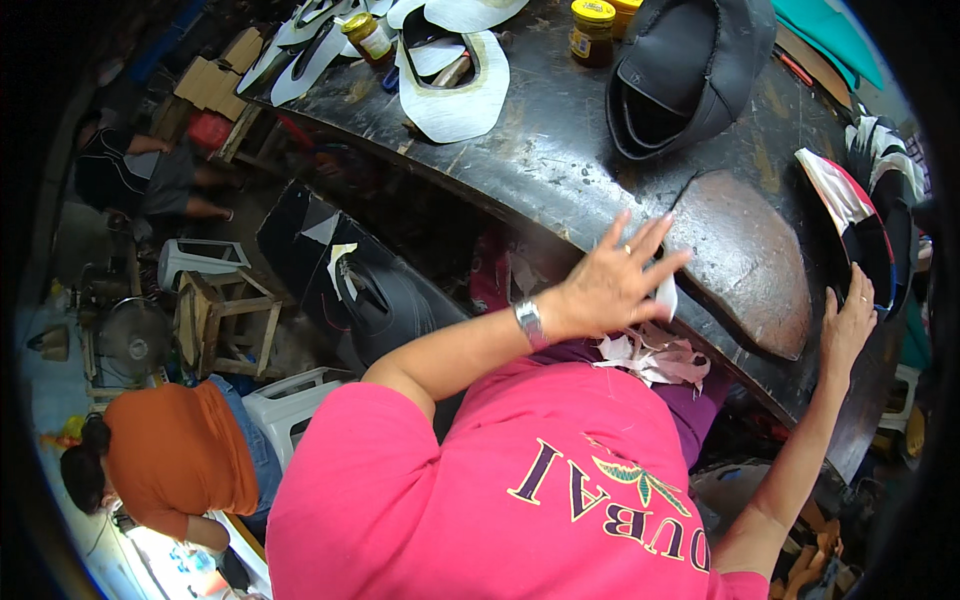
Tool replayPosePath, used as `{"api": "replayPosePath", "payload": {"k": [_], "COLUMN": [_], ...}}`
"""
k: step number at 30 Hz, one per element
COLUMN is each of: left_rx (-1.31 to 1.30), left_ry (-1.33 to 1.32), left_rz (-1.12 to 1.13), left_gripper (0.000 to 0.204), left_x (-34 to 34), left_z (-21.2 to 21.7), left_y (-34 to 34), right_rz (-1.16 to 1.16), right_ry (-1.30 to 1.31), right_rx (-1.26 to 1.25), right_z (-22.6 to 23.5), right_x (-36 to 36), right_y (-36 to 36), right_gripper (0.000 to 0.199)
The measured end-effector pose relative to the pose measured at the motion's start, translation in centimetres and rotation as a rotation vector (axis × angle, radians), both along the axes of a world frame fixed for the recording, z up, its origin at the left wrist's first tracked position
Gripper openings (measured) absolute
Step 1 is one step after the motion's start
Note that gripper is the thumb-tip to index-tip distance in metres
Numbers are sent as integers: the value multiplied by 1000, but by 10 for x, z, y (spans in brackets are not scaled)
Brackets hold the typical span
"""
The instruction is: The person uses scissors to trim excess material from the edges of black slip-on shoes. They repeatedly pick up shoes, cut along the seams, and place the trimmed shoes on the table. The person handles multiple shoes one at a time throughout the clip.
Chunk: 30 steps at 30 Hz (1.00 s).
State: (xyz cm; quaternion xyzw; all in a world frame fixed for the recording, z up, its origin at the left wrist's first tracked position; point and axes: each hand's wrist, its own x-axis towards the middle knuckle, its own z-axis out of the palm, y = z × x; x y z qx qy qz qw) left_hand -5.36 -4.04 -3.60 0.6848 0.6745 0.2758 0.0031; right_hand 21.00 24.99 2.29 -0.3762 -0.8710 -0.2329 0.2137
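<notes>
While the left hand (pixel 618 280) stands over the near edge of the dark desk (pixel 560 150), its fingers are spread and slightly blurred, and a small white piece (pixel 666 297) shows between the thumb and forefinger; whether they grasp it, I cannot tell. A ring and a metal wristwatch (pixel 529 322) are on this hand and wrist. Just beside its fingertips, a flat brownish-grey slab (pixel 750 255) with a rounded outline lies on the desk. The right hand (pixel 848 318) is past the slab's right side, its fingers released and extended with the thumb apart, at the edge of a curved piece in white, red and blue (pixel 845 205); contact there is unclear. Beyond the slab rests a black, bag-like item (pixel 675 75) with an opening toward the near side. Left of that stands a jar with a yellow lid (pixel 592 35), and farther left lie pale cut pieces (pixel 470 112) with openings in them, a second jar (pixel 368 38) tilted among them. Crumpled pale pink scraps (pixel 655 360) sit at the wearer's lap, below the desk edge. To the left are a black stitched piece (pixel 395 295), a wooden stool (pixel 235 310) and, at lower left, a person in an orange top (pixel 180 455) bent over a brightly lit surface.
</notes>
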Motion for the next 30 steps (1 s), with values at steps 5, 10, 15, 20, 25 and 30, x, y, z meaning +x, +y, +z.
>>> {"api": "replayPosePath", "payload": {"k": [5, 10, 15, 20, 25, 30], "left_rx": [74, -307, -108, -280, -320, -383], "left_ry": [-84, -679, -1257, -1910, -2057, -2023], "left_rz": [-274, -459, -295, -356, -457, -412], "left_gripper": [66, 28, 40, 56, 48, 55], "left_x": [36, 30, 23, 37, 27, 16], "left_z": [1, 25, 41, 46, 44, 43], "left_y": [-34, -46, 17, 65, 58, 60], "right_rz": [-61, -53, 159, 380, 409, 1033], "right_ry": [-84, 168, 491, 1293, 1913, 1714], "right_rx": [35, 109, -170, -1201, -1814, -2272], "right_z": [-30, 12, 59, 35, -8, -71], "right_x": [25, 23, 14, 1, 12, 22], "right_y": [46, 26, -100, -188, -188, -167], "right_gripper": [30, 20, 18, 16, 17, 47]}}
